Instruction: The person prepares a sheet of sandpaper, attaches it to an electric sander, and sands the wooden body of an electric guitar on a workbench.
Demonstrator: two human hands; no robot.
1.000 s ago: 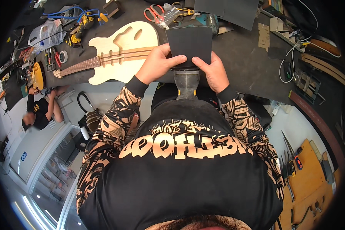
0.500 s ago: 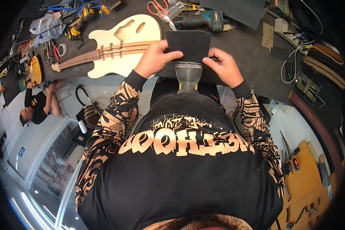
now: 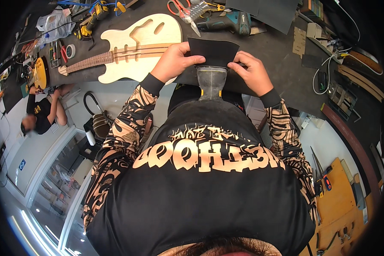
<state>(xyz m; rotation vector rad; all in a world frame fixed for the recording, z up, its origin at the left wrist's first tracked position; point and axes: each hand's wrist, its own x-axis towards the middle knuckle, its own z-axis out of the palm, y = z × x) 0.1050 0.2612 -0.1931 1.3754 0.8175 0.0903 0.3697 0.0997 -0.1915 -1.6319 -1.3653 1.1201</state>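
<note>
My left hand (image 3: 175, 63) pinches the left end of a black sheet (image 3: 212, 50), thumb on its face and fingers behind it. My right hand (image 3: 252, 72) grips the sheet's right end near the lower corner, thumb and fingers closed on it. The sheet sits at the top of a grey-black tool (image 3: 211, 82) with yellow side tabs, which lies against my body at the bench edge; the rest of the tool is hard to make out. Left of my hands lies an unpainted guitar body (image 3: 141, 38) with routed cavities and a fretted neck (image 3: 87, 64).
Red-handled scissors (image 3: 179, 10), a teal power tool (image 3: 226, 23), black sheets (image 3: 264, 13) and a yellow drill (image 3: 89, 25) lie on the bench (image 3: 286, 77). Cables (image 3: 320, 85) and wooden strips (image 3: 358, 79) are at right. Another person (image 3: 42, 117) works at left beside a small yellow guitar (image 3: 40, 71).
My right hand has shifted rightward along the sheet, its fingers curling higher at the edge. The sheet now appears shorter top to bottom, as if tilted or bent. The view has shifted slightly.
</note>
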